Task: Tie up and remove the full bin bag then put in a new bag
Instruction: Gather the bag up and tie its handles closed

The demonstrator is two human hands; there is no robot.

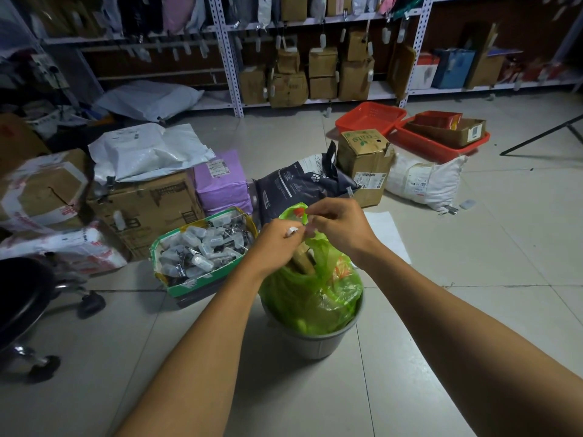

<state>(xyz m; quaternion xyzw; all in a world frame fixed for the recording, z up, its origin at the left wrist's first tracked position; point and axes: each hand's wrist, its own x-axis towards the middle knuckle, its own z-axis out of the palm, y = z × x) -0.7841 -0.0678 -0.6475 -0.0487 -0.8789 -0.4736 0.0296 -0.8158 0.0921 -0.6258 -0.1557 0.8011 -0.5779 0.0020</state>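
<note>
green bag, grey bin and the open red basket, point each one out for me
green bag (pixel 303 298), head view, on its bulging front side above the rim
grey bin (pixel 315 343), head view, on its front outer wall
red basket (pixel 369 116), head view, on its mesh floor

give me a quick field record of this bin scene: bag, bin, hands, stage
bag: green bin bag, full, top gathered above the rim
bin: grey bin on the tiled floor, bag inside
left hand: grips the bag top
right hand: pinches the bag top
stage: tying; bag not yet lifted out
nearby: green-edged box of small items, left of bin
</note>
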